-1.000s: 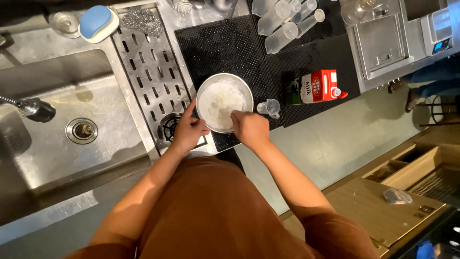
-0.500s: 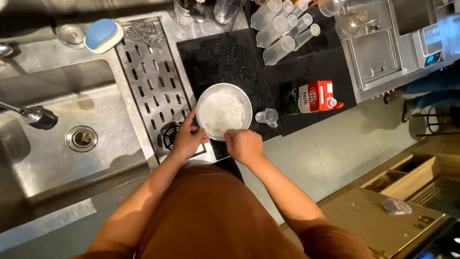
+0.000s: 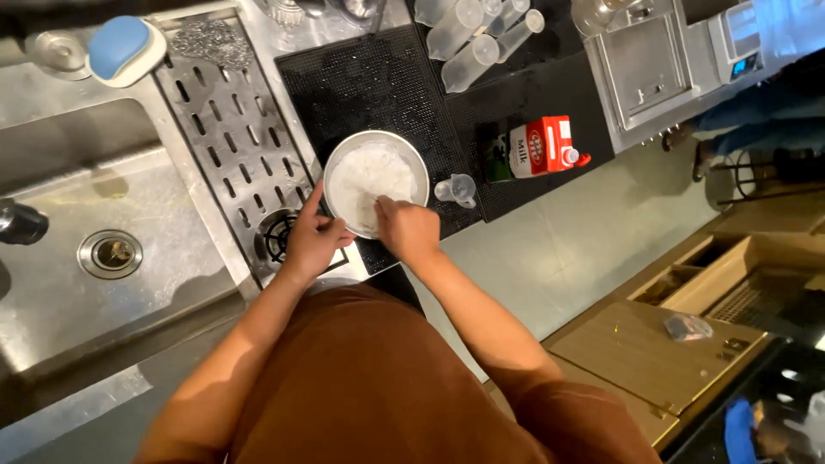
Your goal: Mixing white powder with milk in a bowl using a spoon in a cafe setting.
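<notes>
Overhead view of a steel table (image 3: 550, 258) with a sink (image 3: 94, 249) set in its left end and a slotted draining rack (image 3: 228, 155) beside the basin. A black rubber mat (image 3: 369, 77) covers the middle of the table, running toward the far edge.

At the mat's near edge sits a round metal bowl (image 3: 375, 183) filled with something white and flaky (ice or a soft dough, too blurred to tell). The left hand (image 3: 314, 243) grips the bowl's near-left rim, fingers closed on the metal. The right hand (image 3: 408, 230) reaches over the near rim into the white contents, fingers bunched together on them.

The white mass looks uneven and loose, so the working of it seems midway, not finished.

To the right on the mat lie a red, white and green carton (image 3: 533, 148) on its side and a small clear measuring cup (image 3: 458, 189) just beside the bowl. Clear tubes (image 3: 477, 43) lie near the far edge; a blue sponge (image 3: 120, 47) rests at the far-left corner.
</notes>
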